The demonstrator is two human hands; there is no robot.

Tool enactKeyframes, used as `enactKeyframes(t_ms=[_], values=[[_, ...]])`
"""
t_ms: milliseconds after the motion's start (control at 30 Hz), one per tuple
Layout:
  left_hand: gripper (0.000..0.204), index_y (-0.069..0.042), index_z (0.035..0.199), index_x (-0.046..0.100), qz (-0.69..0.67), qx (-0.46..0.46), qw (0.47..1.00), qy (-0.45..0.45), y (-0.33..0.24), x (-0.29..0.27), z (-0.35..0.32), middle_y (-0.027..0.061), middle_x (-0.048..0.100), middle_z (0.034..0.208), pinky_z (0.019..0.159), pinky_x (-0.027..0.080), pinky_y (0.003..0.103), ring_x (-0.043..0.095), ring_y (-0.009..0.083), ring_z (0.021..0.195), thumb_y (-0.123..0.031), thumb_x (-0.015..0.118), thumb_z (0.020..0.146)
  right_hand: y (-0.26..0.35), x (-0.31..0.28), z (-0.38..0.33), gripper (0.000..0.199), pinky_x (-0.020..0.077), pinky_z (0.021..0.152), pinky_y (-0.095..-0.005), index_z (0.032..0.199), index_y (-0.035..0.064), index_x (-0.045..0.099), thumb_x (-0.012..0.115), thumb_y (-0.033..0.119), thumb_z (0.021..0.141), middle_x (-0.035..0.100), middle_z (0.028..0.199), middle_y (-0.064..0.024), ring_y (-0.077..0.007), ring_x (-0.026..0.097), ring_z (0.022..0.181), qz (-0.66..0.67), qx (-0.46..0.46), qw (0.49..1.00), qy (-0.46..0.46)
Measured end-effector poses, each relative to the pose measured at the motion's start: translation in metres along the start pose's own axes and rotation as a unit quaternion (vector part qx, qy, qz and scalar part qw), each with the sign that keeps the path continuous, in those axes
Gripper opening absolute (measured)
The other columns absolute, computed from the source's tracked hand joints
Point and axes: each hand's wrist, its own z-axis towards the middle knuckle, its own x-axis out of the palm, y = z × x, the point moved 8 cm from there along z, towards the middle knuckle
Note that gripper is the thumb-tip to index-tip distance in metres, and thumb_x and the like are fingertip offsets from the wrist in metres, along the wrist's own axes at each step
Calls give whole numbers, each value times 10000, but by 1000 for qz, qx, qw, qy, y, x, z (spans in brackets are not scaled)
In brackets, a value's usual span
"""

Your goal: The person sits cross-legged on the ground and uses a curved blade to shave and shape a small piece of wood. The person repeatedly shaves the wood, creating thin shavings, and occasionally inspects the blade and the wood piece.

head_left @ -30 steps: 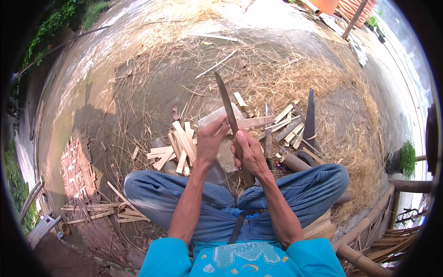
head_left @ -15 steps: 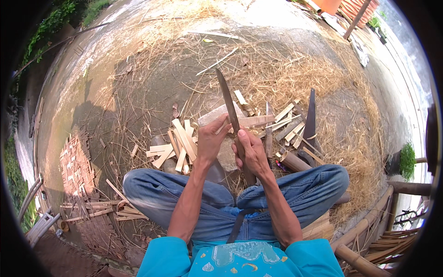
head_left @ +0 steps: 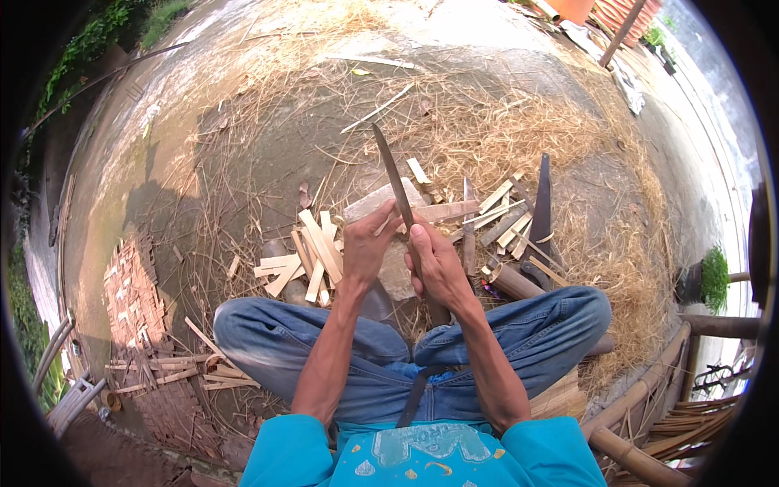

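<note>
A long dark knife [head_left: 393, 174] stands slantwise in front of me, its tip pointing away. My right hand [head_left: 438, 261] is wrapped round its lower part, thumb along the blade, and the lower end runs down toward my lap. My left hand [head_left: 369, 243] is closed in a pinch just left of the blade, fingertips close to it; what they hold is hidden. A flat pale wooden strip [head_left: 448, 212] reaches out to the right from behind the blade. Beyond my hands lies a pale stone block [head_left: 375, 200].
Cut wooden pieces lie to the left [head_left: 320, 247] and right [head_left: 507, 219]. A dark saw blade [head_left: 541, 199] and another knife [head_left: 468, 243] lie at the right. Straw-like shavings [head_left: 519, 134] cover the ground ahead. A torn woven mat [head_left: 134, 280] is at the left, bamboo poles [head_left: 645, 390] at the right.
The view has shifted slightly. Both hands and the knife keep nearly the same pose, with the blade tilted a little further left.
</note>
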Motion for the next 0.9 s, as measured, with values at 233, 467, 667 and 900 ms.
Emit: enactKeyframes(t_ms=[233, 467, 667, 900], values=[[399, -24, 1306, 700, 13, 1, 1000, 3, -5, 0, -1, 206, 743, 1196, 904, 585, 339, 749, 263, 1077, -131, 758, 926, 2, -2, 0, 494, 427, 476, -257, 1591, 164, 434, 392, 363, 1140, 471, 700, 17, -63, 464, 534, -33, 0, 999, -10], [393, 37, 1371, 635, 0, -6, 1000, 17, -9, 3, 2, 152, 752, 1182, 930, 579, 292, 711, 161, 1065, -51, 682, 991, 9, -3, -1, 486, 441, 584, -309, 1579, 155, 453, 410, 349, 1135, 464, 663, -1, -97, 461, 593, -74, -2, 997, -28], [405, -4, 1321, 687, -60, 3, 998, -20, -1, 0, 4, 188, 764, 1164, 870, 579, 316, 744, 191, 1039, -124, 755, 940, 7, -3, 2, 478, 443, 610, -338, 1558, 126, 478, 425, 336, 1132, 462, 650, -46, -114, 462, 617, -113, -33, 992, -52], [396, 67, 1380, 615, -58, 0, 998, 3, -5, -2, 2, 140, 717, 1262, 992, 555, 300, 682, 173, 1133, -8, 667, 995, 18, 1, -2, 477, 472, 676, -328, 1542, 82, 493, 435, 309, 1127, 541, 719, -97, -124, 486, 667, -124, -64, 989, -42]])
